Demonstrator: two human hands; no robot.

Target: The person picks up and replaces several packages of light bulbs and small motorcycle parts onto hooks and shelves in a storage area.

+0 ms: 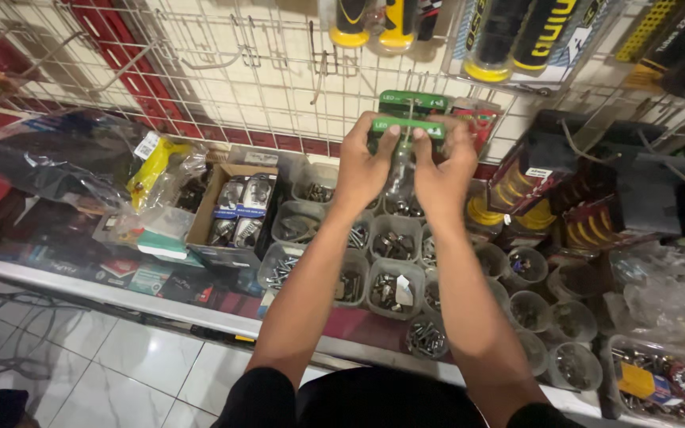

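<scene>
My left hand [363,161] and my right hand [443,169] are both raised in front of a white wire grid wall [223,71]. Together they hold a small clear blister pack with a green card top [406,127], thumbs on the card's front. A bulb-like part shows through the clear plastic between my hands. Right behind it, a second green-topped pack [414,101] hangs on a hook of the grid.
Below my arms, a counter holds several clear plastic tubs of screws and bolts [394,242]. An open cardboard box of packaged parts [235,208] sits to the left, beside plastic bags [65,162]. Black-and-yellow grips [509,36] hang above; yellow-ringed packs [549,198] stand right.
</scene>
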